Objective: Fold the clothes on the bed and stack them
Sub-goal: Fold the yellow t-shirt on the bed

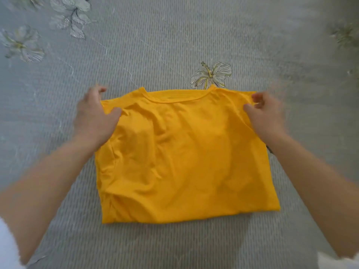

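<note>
- Currently, the yellow T-shirt (184, 152) lies flat on the grey bedspread (174, 45), directly in front of the person, with its neckline (174, 99) at the far edge.
- No sleeves project from the sides. The outline is a compact rectangle, so the sleeves appear to be tucked in, and the garment is judged partly folded.
- The left hand (95, 117) grips the far left shoulder corner. The thumb lies on top of the cloth and the fingers curl at the edge.
- The right hand (266, 117) pinches the far right shoulder corner between thumb and curled fingers.
- Both hands are clamped on the same far edge, well apart. This hold keeps the edge taut and level, so the cloth can be moved as one straight line without sagging in the middle.
- The step in hand is judged to be a cross fold that carries the neckline edge toward the near hem.
- Wrinkles run across the chest panel and may be trapped inside the fold unless smoothed first.
- No stack or other garment is in view. A printed hibiscus (211, 74) on the bedspread lies just beyond the neckline.
</note>
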Action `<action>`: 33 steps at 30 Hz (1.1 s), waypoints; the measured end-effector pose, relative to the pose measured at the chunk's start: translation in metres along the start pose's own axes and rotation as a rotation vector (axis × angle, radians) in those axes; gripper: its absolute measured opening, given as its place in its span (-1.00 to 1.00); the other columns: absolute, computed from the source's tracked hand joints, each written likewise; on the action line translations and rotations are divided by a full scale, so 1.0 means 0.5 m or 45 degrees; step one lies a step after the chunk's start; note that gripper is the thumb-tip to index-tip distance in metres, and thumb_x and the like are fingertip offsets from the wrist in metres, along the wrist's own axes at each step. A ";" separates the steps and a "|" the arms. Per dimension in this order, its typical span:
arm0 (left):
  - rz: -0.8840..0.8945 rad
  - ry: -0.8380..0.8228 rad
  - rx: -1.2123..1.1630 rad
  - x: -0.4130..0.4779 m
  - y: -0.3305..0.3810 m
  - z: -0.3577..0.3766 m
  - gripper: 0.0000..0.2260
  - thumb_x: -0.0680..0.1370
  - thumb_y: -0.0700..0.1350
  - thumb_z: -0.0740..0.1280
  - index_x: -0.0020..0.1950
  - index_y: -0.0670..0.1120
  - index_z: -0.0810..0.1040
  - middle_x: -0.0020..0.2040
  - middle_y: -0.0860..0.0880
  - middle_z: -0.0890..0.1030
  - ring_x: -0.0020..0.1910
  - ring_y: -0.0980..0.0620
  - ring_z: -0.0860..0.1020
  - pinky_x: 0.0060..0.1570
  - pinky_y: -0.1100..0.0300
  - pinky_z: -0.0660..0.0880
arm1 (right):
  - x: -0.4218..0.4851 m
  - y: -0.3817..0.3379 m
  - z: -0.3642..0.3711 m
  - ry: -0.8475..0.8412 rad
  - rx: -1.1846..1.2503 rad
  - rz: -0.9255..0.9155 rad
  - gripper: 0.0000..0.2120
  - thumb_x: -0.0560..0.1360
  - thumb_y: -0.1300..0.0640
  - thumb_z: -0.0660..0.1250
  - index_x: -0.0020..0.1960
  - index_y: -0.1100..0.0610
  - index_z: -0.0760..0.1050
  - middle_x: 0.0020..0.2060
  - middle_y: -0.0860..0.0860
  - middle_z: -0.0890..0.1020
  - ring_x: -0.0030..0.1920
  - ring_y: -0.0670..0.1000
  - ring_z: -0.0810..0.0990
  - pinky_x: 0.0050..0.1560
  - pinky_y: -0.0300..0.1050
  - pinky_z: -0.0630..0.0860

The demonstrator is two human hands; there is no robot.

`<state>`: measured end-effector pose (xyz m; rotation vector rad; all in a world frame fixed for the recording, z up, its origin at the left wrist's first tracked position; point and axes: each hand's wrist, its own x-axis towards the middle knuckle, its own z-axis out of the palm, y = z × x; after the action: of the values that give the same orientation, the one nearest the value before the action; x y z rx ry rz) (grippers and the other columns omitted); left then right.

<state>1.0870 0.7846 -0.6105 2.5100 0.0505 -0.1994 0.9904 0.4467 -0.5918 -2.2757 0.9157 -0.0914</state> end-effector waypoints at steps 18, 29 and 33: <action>-0.726 0.133 -0.133 -0.452 -0.104 0.081 -0.63 0.59 0.04 0.25 0.17 -0.26 0.50 0.10 -0.26 0.52 0.13 -0.24 0.47 0.15 -0.12 0.42 | -0.304 0.280 -0.044 -0.083 0.126 0.492 -0.73 0.47 0.13 0.42 0.07 0.25 0.48 -0.09 0.12 0.53 -0.11 0.09 0.49 -0.14 0.00 0.42; -1.266 0.528 -1.213 -0.505 -0.127 0.050 -0.83 0.61 -0.23 0.24 -0.14 -0.06 0.35 -0.08 -0.09 0.53 -0.12 0.05 0.55 0.11 0.06 0.53 | -0.291 0.323 -0.107 -0.393 0.224 0.553 -0.87 0.46 0.27 0.39 -0.25 0.19 0.51 -0.28 0.17 0.59 -0.35 0.03 0.55 -0.42 -0.19 0.48; -1.219 0.658 -1.002 -0.512 -0.114 0.058 -0.84 0.58 -0.34 0.20 0.10 -0.15 0.42 -0.01 -0.06 0.53 0.02 -0.03 0.54 0.07 0.11 0.49 | -0.289 0.333 -0.136 -0.775 0.078 0.561 -0.96 0.42 0.30 0.43 -0.17 0.22 0.58 -0.25 0.13 0.65 -0.26 0.06 0.61 -0.26 -0.05 0.56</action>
<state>0.8254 0.8164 -0.6268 1.5178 1.2712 0.0924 0.7635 0.4129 -0.6158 -1.8197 1.0213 0.7139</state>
